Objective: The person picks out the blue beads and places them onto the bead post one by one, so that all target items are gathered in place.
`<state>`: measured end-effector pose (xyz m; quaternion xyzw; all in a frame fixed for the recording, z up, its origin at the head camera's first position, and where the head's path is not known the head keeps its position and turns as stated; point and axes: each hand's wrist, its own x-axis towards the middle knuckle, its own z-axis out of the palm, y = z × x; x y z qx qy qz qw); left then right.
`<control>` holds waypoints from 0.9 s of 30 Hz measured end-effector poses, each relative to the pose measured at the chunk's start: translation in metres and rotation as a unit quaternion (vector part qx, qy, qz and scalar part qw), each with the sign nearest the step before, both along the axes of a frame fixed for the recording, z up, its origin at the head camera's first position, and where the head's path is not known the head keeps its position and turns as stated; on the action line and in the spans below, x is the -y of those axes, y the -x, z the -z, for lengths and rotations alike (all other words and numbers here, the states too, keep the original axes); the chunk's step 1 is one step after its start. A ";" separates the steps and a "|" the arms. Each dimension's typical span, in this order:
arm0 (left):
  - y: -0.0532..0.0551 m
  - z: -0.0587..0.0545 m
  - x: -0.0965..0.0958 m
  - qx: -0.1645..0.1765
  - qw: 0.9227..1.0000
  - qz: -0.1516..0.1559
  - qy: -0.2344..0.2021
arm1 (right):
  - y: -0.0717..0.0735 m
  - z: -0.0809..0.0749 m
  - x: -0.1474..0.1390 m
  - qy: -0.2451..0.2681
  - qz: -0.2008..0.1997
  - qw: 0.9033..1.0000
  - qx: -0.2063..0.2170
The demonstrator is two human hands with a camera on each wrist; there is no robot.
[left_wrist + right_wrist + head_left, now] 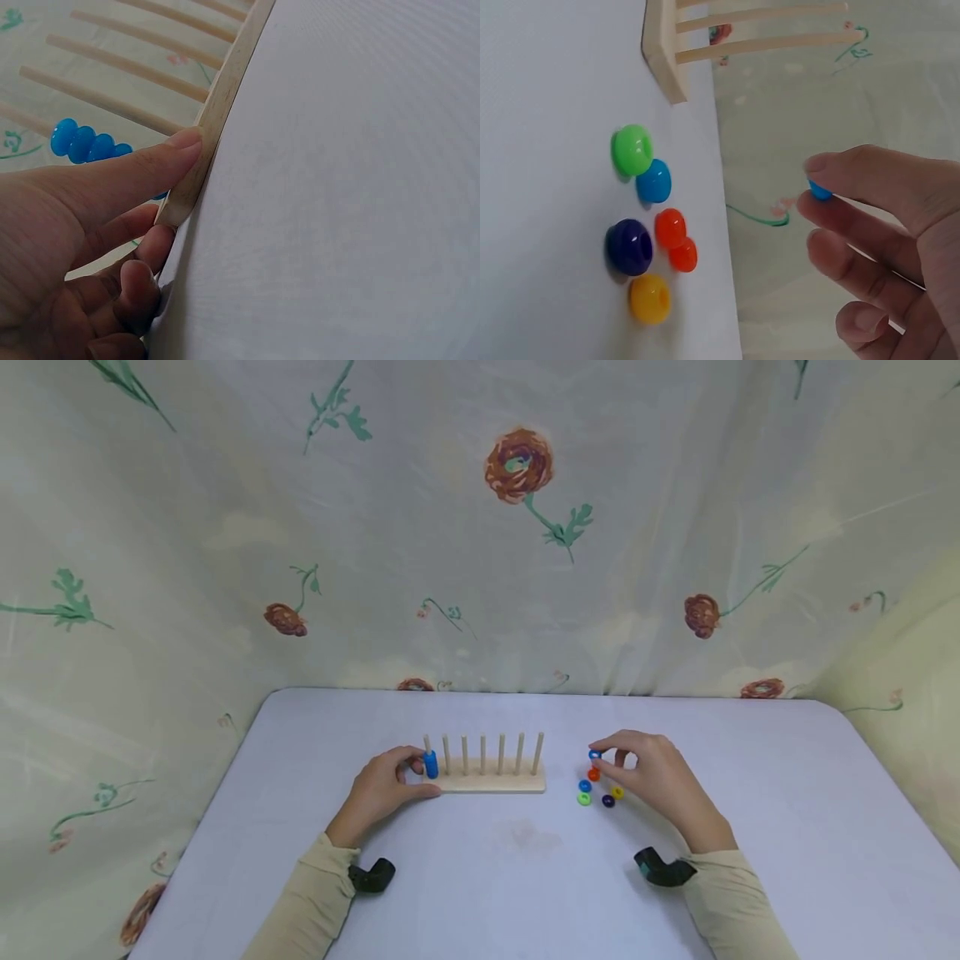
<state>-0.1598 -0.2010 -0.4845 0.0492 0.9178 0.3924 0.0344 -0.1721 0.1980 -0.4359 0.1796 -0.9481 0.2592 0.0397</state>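
My left hand (381, 792) grips the left end of a wooden peg rack (491, 785), the thumb pressing its front edge. On the rack's leftmost peg sits a stack of blue beads (431, 766), partly behind the thumb in the left wrist view. The other upright pegs are bare. To the right of the rack, my right hand (658, 774) pinches a blue bead (821, 193) between thumb and index finger, raised above the table. Below it lie loose beads: light green (632, 151), blue (655, 182), two orange-red (670, 229), dark blue (630, 248) and yellow (650, 299).
A white table (480, 877) with rounded far corners carries everything. Behind its far edge hangs a pale curtain (420, 527) with printed flowers. Black devices (663, 868) are strapped at both wrists and jut inward over the table.
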 end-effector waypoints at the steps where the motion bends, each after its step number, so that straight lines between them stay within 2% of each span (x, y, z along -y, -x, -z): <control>1: 0.000 0.000 0.000 0.000 1.000 0.000 -0.001 | 0.000 -0.001 0.001 0.007 0.000 1.000 -0.008; 5: 0.000 -0.001 0.000 0.002 1.000 -0.002 -0.001 | 0.004 -0.005 0.005 0.044 -0.015 0.997 -0.055; 10: -0.001 -0.001 0.000 0.001 1.000 -0.004 0.000 | 0.009 -0.008 0.018 0.095 -0.037 0.989 -0.106; 18: 0.000 0.001 -0.001 -0.001 1.000 -0.004 0.000 | 0.013 -0.018 0.052 0.159 -0.062 0.977 -0.127; 27: 0.001 0.001 0.001 0.004 1.000 -0.004 -0.002 | 0.016 -0.019 0.085 0.164 -0.085 0.974 -0.129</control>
